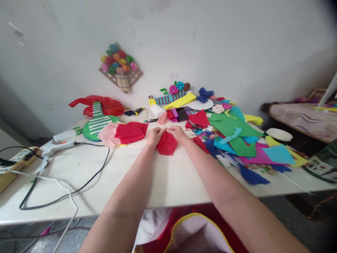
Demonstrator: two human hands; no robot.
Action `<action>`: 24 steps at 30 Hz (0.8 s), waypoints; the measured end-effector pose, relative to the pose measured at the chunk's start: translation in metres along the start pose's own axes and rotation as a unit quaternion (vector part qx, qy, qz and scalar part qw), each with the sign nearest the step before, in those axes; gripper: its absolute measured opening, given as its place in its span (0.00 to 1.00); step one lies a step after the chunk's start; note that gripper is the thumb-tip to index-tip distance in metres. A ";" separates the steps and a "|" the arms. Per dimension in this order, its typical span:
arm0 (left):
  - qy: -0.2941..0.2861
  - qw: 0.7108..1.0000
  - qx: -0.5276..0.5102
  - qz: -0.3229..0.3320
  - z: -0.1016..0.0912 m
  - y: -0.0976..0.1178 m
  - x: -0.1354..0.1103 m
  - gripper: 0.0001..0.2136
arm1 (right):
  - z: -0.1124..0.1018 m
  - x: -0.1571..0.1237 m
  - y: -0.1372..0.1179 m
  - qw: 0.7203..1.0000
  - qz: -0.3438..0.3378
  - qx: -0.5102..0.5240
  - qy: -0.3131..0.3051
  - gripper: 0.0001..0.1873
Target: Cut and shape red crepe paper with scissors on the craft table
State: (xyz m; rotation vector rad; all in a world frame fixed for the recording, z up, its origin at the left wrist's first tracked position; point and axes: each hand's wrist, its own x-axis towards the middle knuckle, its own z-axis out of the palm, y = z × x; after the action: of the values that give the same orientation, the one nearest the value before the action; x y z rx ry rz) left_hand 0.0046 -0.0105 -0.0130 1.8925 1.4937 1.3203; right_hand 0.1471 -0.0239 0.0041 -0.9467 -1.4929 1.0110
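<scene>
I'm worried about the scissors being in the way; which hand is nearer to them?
Right. The right hand is just left of the scissors; the left hand is farther left.

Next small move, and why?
I'd probably gather the top edge of the thin red crepe-like paper sheet with the right hand while the left hand steadies it: both hands pinch that edge close together; its lower part is free.

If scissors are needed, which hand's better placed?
Right, probably. The scissors lie just beyond the right hand, on its outer side; the left hand is farther away. Both pinch the same red paper, so the right would have to release it first.
</scene>
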 end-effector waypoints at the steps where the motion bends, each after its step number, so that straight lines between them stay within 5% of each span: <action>1: 0.008 1.000 -0.003 -0.002 0.000 -0.001 0.000 0.19 | 0.000 0.000 0.000 1.000 0.006 0.016 -0.001 0.12; 12: 0.146 0.988 -0.021 -0.044 -0.003 -0.010 0.005 0.19 | -0.002 0.005 0.015 0.981 0.094 0.158 -0.058 0.19; 24: 0.092 0.988 -0.112 -0.059 -0.005 -0.003 0.001 0.18 | 0.001 0.006 0.013 0.989 0.088 0.116 0.006 0.11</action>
State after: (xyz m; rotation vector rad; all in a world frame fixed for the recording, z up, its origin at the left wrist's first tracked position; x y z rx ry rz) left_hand -0.0008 -0.0098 -0.0127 1.5555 1.4476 1.5702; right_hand 0.1460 -0.0146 -0.0062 -0.9247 -1.2651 1.2739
